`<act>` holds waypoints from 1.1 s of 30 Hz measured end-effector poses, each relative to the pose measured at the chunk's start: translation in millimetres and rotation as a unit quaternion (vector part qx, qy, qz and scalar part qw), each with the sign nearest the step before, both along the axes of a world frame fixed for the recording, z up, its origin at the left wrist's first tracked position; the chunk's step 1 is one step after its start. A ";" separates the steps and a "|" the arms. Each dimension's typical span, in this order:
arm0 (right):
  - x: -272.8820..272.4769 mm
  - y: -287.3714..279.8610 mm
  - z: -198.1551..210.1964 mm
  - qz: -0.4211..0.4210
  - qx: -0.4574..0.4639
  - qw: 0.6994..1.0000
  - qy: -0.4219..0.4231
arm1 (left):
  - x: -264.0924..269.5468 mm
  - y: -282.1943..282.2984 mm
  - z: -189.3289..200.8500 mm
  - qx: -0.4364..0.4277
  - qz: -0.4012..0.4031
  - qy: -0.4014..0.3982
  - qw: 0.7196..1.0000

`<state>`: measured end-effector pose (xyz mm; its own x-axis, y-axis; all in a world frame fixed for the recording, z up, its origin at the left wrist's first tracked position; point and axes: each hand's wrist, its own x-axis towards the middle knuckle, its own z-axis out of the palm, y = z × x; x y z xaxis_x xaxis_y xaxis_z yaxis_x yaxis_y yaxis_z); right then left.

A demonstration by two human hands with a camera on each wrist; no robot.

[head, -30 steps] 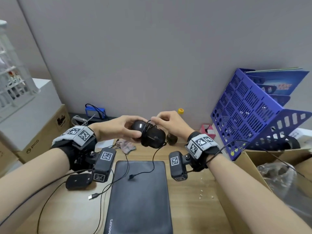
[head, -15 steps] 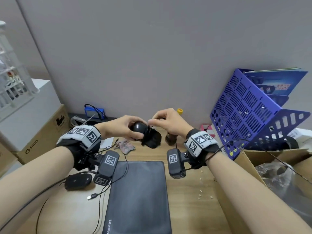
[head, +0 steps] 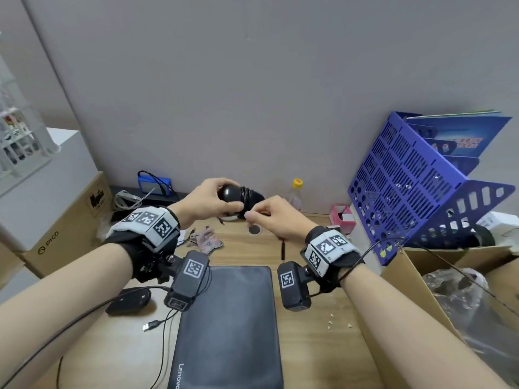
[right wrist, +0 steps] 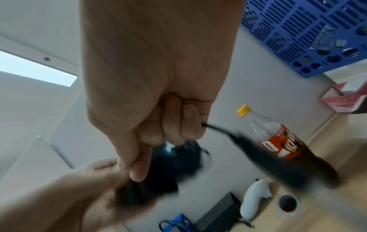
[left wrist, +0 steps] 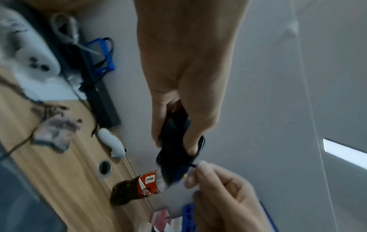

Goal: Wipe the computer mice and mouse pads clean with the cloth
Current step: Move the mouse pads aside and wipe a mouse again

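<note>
My left hand [head: 217, 202] grips a black mouse [head: 243, 194], its cable wound round the body, held up in the air close to the wall. My right hand [head: 259, 215] pinches the thin cable end [right wrist: 217, 131] just right of the mouse. The left wrist view shows the mouse [left wrist: 174, 136] between thumb and fingers of my left hand [left wrist: 173, 146]. A second black mouse [head: 127, 300] lies on the desk at the left. Below my hands lies a black Lenovo mouse pad [head: 227, 318]. The grey patterned cloth [head: 207, 242] lies crumpled on the desk beyond the pad, with neither hand on it.
A cola bottle [head: 296, 192] stands by the wall. A blue file rack [head: 415, 186] and an open cardboard box [head: 415, 299] fill the right side, stacked boxes [head: 56, 220] the left. A white device [left wrist: 113, 144], a desk hole [head: 254, 229] and a loose USB plug [head: 150, 325] are nearby.
Both hands lifted the mouse higher and nearer the wall. The cable that hung down to the pad is now wound round the mouse, and my right hand shifted from above it to its lower right.
</note>
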<state>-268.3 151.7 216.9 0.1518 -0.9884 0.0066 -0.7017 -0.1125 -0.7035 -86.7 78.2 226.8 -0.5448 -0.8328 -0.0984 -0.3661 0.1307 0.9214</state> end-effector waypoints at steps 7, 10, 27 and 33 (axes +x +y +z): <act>-13.8 -0.9 9.6 -0.007 0.019 0.993 -0.113 | 14.6 -3.0 11.5 0.115 -0.205 -0.068 0.970; -13.4 1.0 2.6 -0.032 0.001 0.988 -0.152 | 21.4 -3.1 12.0 0.177 -0.221 -0.006 0.959; 23.1 -1.1 -81.6 -0.182 0.144 0.890 -0.393 | -24.1 12.7 -94.5 0.273 0.119 0.286 0.911; 15.0 -0.3 -129.4 -0.259 0.227 0.877 -0.335 | -15.7 15.3 -156.5 0.275 0.101 0.128 0.948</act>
